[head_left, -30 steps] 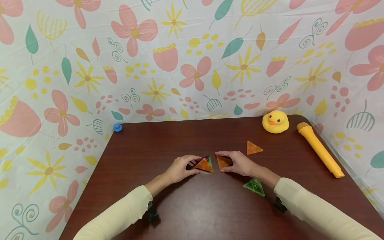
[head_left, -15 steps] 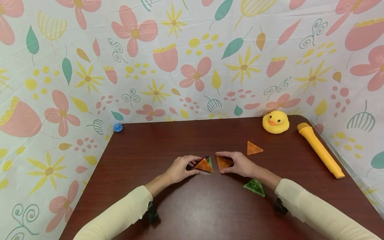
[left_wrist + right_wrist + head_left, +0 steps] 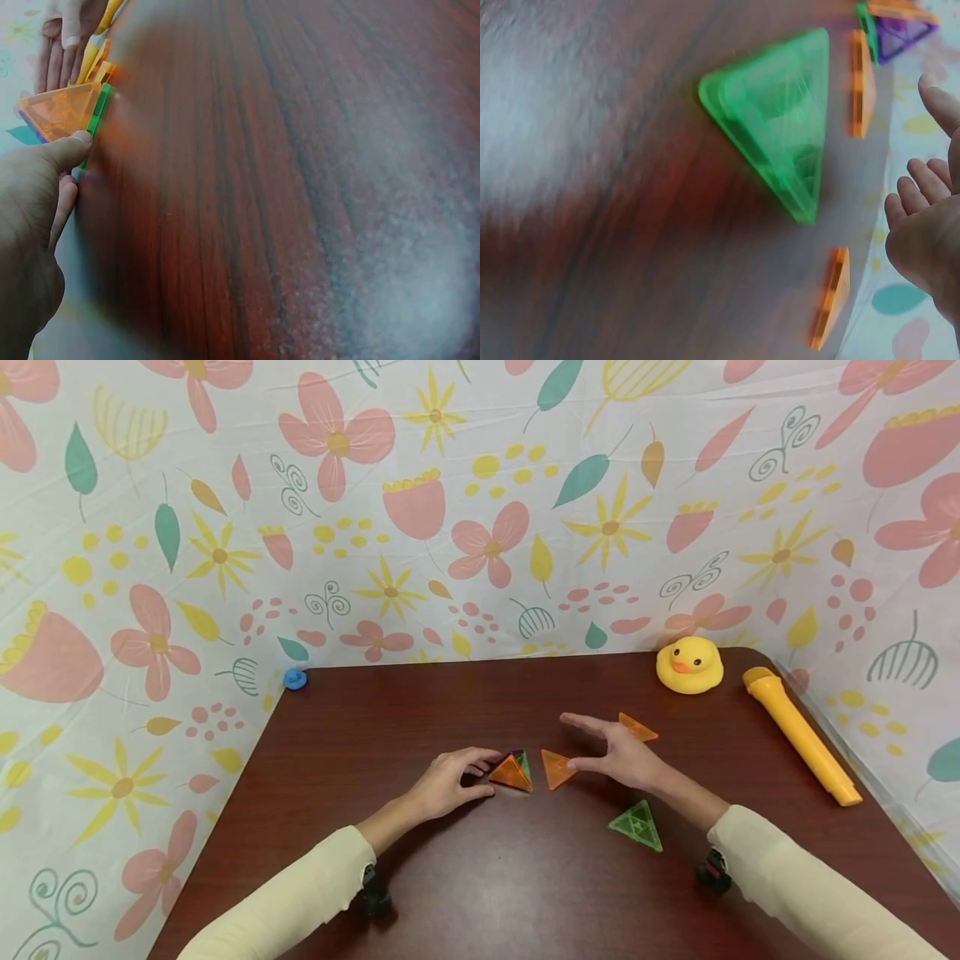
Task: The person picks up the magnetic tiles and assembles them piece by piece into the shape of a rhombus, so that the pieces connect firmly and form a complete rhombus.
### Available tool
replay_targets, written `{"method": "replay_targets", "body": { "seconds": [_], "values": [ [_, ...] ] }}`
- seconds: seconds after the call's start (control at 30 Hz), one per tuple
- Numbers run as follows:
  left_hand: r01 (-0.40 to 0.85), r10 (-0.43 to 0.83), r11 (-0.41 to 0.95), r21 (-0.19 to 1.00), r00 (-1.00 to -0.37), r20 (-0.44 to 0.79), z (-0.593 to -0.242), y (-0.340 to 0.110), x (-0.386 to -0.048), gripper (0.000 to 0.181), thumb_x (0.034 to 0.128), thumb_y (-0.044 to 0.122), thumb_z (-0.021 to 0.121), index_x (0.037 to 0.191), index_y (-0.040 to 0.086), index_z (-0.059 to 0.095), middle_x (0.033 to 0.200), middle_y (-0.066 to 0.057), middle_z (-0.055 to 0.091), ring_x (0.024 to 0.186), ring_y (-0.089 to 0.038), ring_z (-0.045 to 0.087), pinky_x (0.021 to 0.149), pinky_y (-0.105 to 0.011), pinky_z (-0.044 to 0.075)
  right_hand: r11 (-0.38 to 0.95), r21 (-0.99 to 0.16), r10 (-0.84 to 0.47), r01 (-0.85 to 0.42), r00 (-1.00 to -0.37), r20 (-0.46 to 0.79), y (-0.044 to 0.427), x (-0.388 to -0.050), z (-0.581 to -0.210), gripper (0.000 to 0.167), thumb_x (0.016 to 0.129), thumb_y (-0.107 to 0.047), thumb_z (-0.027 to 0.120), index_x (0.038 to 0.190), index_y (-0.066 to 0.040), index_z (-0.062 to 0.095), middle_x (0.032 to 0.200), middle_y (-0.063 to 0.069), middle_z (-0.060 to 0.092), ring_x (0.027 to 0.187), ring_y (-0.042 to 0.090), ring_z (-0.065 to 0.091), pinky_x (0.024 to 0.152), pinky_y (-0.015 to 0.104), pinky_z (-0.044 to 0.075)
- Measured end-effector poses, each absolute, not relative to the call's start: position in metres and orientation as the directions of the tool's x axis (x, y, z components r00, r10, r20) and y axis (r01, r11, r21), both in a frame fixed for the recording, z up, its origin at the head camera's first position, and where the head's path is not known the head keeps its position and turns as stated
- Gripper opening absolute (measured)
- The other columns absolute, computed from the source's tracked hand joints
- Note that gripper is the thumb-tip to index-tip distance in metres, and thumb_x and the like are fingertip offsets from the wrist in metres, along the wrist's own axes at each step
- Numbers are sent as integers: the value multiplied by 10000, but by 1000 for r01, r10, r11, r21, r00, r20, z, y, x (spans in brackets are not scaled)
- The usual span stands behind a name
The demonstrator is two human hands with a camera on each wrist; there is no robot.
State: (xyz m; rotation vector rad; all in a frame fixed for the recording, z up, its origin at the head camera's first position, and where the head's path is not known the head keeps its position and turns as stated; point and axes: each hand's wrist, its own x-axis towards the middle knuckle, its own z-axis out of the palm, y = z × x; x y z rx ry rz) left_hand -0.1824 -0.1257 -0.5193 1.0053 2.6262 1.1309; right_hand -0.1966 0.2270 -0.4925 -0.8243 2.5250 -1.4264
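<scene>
Around the left side of a small standing shape (image 3: 512,773) of orange, green and purple triangles, the left hand (image 3: 453,782) curves its thumb and fingers, holding it loosely; the left wrist view shows the thumb at its near corner. Just to the right of that hold, a flat orange triangle (image 3: 553,768) lies on the dark wood table (image 3: 450,885), apart from the shape.

Beyond it, the right hand (image 3: 626,758) holds nothing: its fingers are stretched out, its thumb well apart from them, the palm turned toward the left hand. In the right wrist view, this hand is raised clear of the tiles. Past its knuckles lies a second orange triangle (image 3: 639,727), partly hidden by the hand; nearer the person, below its wrist, lies a green triangle (image 3: 637,827).

Farther out to the right of both hands are a yellow duck (image 3: 689,666) and a yellow microphone (image 3: 802,735). Well away from the left hand, at the far left corner, sits a small blue object (image 3: 295,678).
</scene>
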Motion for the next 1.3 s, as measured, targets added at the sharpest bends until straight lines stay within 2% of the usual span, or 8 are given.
{"method": "replay_targets", "body": {
  "seconds": [0.23,0.4,0.57,0.73,0.9,1.03,1.23,1.3],
  "values": [
    [530,581,507,680,-793,184,-513,-133,-178,618,979,179,807,1535,105,549,1489,-36,616,1299,-198,632,1069,-366,521,471,-802,-408,-368,-897,172,252,-195,-479,779,926,-188,859,1582,-23,473,1575,204,517,1469,447,441,1166,677,331],
    [582,535,514,630,-792,295,-503,-135,-176,666,1011,192,768,1604,151,467,1593,-18,520,1423,-225,530,1125,-470,476,487,-819,-332,-304,-932,148,272,-195,-474,799,941,-193,845,1608,-36,436,1600,209,484,1486,459,411,1160,667,340],
    [634,473,496,593,-770,428,-489,-129,-172,709,1017,162,754,1638,178,413,1655,-9,446,1504,-179,428,1181,-466,415,531,-806,-275,-260,-953,126,291,-198,-477,843,937,-253,853,1615,-22,410,1618,221,453,1485,468,409,1149,667,352],
    [675,459,453,582,-736,496,-476,-117,-164,712,1005,135,762,1631,115,422,1657,-37,445,1509,-186,420,1188,-470,403,571,-790,-239,-223,-966,99,304,-199,-481,869,934,-294,856,1613,-1,398,1620,246,436,1486,480,386,1157,704,315],
    [743,495,412,528,-669,555,-469,-101,-153,722,955,88,810,1589,51,467,1620,-63,490,1476,-226,469,1160,-467,438,580,-785,-230,-215,-968,95,310,-200,-486,835,949,-264,842,1594,34,403,1589,278,457,1462,492,410,1157,693,321],
    [769,529,381,514,-637,560,-468,-88,-145,732,945,86,823,1590,97,477,1606,-54,505,1458,-203,488,1132,-411,470,581,-785,-224,-214,-970,98,310,-200,-489,799,955,-243,837,1573,48,423,1547,290,497,1414,486,471,1137,670,363],
    [756,578,288,587,-627,523,-472,-69,-135,698,989,86,773,1607,128,451,1619,-61,482,1448,-207,499,834,-343,628,590,-778,-224,-216,-969,99,310,-201,-492,777,958,-233,833,1561,54,436,1510,294,531,1360,472,535,1099,626,414],
    [751,587,284,597,-628,511,-475,-62,-132,700,993,84,766,1611,124,442,1617,-67,484,1441,-211,509,841,-332,625,593,-777,-223,-214,-970,97,310,-202,-494,769,959,-223,832,1557,59,440,1503,298,536,1348,473,547,1083,618,428]
  ]
}}
